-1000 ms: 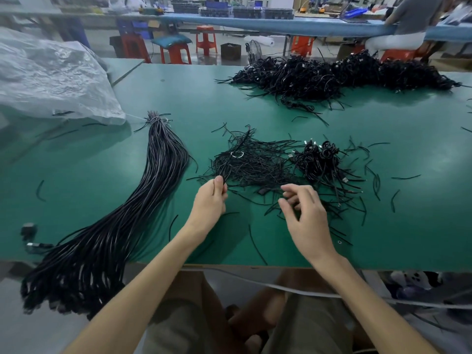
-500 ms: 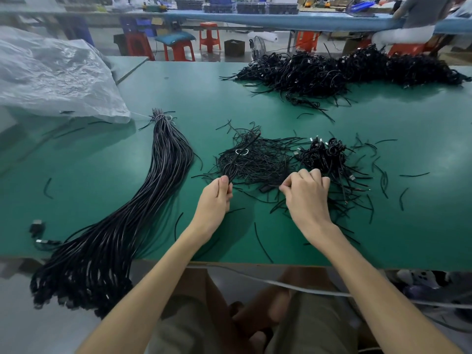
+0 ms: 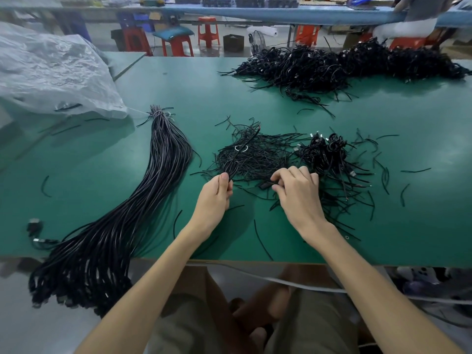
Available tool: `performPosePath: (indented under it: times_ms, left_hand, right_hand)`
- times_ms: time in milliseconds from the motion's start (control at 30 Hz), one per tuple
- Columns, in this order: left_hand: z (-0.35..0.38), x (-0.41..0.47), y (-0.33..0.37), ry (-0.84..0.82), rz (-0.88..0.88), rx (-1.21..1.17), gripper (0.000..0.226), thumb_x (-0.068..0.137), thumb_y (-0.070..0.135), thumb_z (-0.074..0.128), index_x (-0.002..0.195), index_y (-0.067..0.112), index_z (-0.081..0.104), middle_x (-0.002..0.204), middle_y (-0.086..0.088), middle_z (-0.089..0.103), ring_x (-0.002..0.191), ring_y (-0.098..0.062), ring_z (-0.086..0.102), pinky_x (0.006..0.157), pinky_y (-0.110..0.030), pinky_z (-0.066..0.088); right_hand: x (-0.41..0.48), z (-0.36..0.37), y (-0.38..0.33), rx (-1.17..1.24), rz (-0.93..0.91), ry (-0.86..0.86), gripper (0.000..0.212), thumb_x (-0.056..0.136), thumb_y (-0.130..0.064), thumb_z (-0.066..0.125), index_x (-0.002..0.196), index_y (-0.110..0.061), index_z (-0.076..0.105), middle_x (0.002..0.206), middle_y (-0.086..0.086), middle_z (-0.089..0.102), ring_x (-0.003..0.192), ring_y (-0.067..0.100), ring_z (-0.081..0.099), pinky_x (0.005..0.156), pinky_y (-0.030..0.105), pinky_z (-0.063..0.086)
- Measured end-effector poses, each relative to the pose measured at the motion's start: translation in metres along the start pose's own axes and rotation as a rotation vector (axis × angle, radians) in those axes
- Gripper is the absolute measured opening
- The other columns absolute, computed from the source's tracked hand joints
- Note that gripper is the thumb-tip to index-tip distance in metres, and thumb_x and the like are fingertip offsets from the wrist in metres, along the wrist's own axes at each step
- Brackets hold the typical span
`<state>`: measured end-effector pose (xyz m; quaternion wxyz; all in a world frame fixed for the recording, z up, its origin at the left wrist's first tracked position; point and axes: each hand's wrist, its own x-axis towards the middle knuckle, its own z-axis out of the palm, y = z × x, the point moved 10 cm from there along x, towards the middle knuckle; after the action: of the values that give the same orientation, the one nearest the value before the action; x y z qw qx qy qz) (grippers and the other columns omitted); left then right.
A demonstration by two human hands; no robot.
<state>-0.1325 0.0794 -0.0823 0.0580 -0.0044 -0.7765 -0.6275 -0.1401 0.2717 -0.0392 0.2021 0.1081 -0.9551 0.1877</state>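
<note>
A loose pile of thin black wire ties [image 3: 258,154] lies in the middle of the green table [image 3: 332,241]. My left hand [image 3: 214,198] pinches a small bunch of these ties at the pile's near left edge, and the bunch rises up and away over the pile. My right hand [image 3: 297,192] is curled over the pile's near right edge, and its fingers pinch a black cable piece [image 3: 265,185]. A clump of coiled black cables with metal plugs [image 3: 327,152] sits just right of the pile.
A long thick bundle of black cables [image 3: 132,213] runs from mid-table over the near left edge. A big heap of coiled cables [image 3: 344,65] lies at the back right. A crumpled plastic sheet [image 3: 51,72] covers the back left. Stray ties litter the table's right part.
My left hand has gone from resting on the pile's edge to pinching a raised bunch of ties. My right hand moved forward from the near side into the pile and curled.
</note>
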Motion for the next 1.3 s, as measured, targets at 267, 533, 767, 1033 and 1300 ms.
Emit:
performPosePath:
  times_ms: [267, 533, 767, 1033, 1300]
  left_hand:
    - [-0.001, 0.001, -0.001, 0.002, 0.005, 0.015, 0.044, 0.112, 0.038, 0.030, 0.078, 0.014, 0.044, 0.053, 0.015, 0.033, 0.046, -0.006, 0.024, 0.044, -0.016, 0.026]
    - [0.000, 0.002, -0.002, 0.014, -0.005, -0.012, 0.044, 0.112, 0.039, 0.031, 0.077, 0.014, 0.042, 0.052, 0.016, 0.033, 0.046, -0.004, 0.025, 0.044, -0.015, 0.025]
    - [0.001, -0.002, 0.005, -0.006, 0.030, -0.035, 0.041, 0.112, 0.035, 0.033, 0.076, 0.015, 0.041, 0.051, 0.015, 0.033, 0.047, -0.004, 0.025, 0.044, -0.017, 0.027]
    - [0.002, -0.005, 0.010, -0.020, 0.036, -0.084, 0.040, 0.112, 0.029, 0.032, 0.077, 0.014, 0.041, 0.052, 0.019, 0.038, 0.048, -0.001, 0.031, 0.046, -0.014, 0.029]
    - [0.002, -0.006, 0.007, -0.030, 0.016, -0.079, 0.040, 0.112, 0.032, 0.033, 0.076, 0.016, 0.040, 0.053, 0.021, 0.040, 0.049, 0.000, 0.034, 0.047, -0.013, 0.031]
  right_hand:
    - [0.001, -0.005, 0.011, -0.034, 0.068, -0.006, 0.011, 0.099, -0.026, 0.065, 0.101, -0.018, 0.072, 0.103, 0.000, 0.067, 0.107, 0.022, 0.051, 0.097, 0.035, 0.030]
    - [-0.009, -0.051, -0.006, 0.826, 0.229, 0.137, 0.005, 0.093, -0.025, 0.074, 0.088, -0.023, 0.072, 0.081, -0.009, 0.071, 0.078, 0.003, 0.064, 0.073, 0.016, 0.049]
    - [-0.021, 0.021, -0.046, 1.214, 0.437, -0.026, 0.004, 0.091, -0.014, 0.075, 0.091, -0.010, 0.076, 0.065, -0.015, 0.067, 0.063, -0.003, 0.057, 0.064, 0.015, 0.045]
    - [-0.027, 0.040, -0.036, 1.174, 0.542, 0.056, 0.004, 0.091, -0.019, 0.075, 0.086, -0.018, 0.074, 0.068, -0.014, 0.068, 0.065, -0.001, 0.059, 0.066, 0.018, 0.047]
    - [-0.026, 0.032, -0.038, 1.025, 0.400, 0.045, 0.007, 0.091, -0.020, 0.075, 0.087, -0.015, 0.073, 0.079, -0.005, 0.072, 0.072, 0.002, 0.063, 0.069, 0.016, 0.048]
